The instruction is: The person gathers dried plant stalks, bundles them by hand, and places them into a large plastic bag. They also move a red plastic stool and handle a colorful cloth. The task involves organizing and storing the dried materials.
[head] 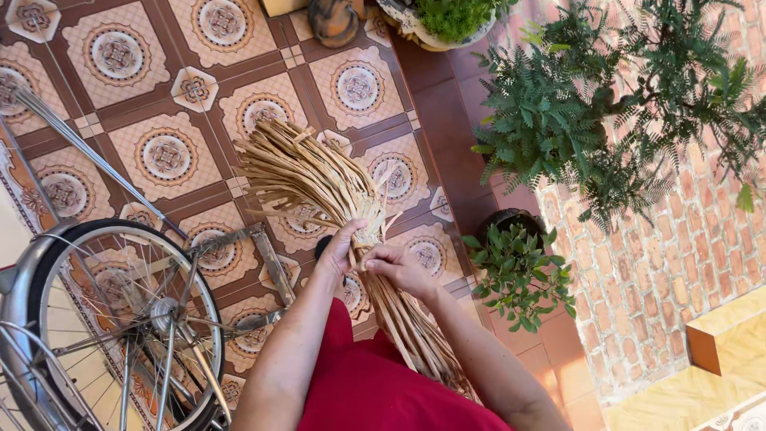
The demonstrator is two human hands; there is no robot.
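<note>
A thick bundle of tan dried straw strips [299,172] fans out over the patterned tile floor and narrows toward my lap. My left hand [343,247] is wrapped around the bundle at its narrow middle. Just to its right, my right hand [399,267] pinches some of the strips at the same spot, fingers closed on them. The lower ends of the strips [423,343] run down across my red garment [375,383] between my forearms.
A bicycle wheel with spokes and kickstand [120,327] stands at lower left. A small potted plant [519,271] sits right of my hands, a large ferny shrub [606,104] above it. A brick wall [686,263] and yellow ledge [726,343] lie right.
</note>
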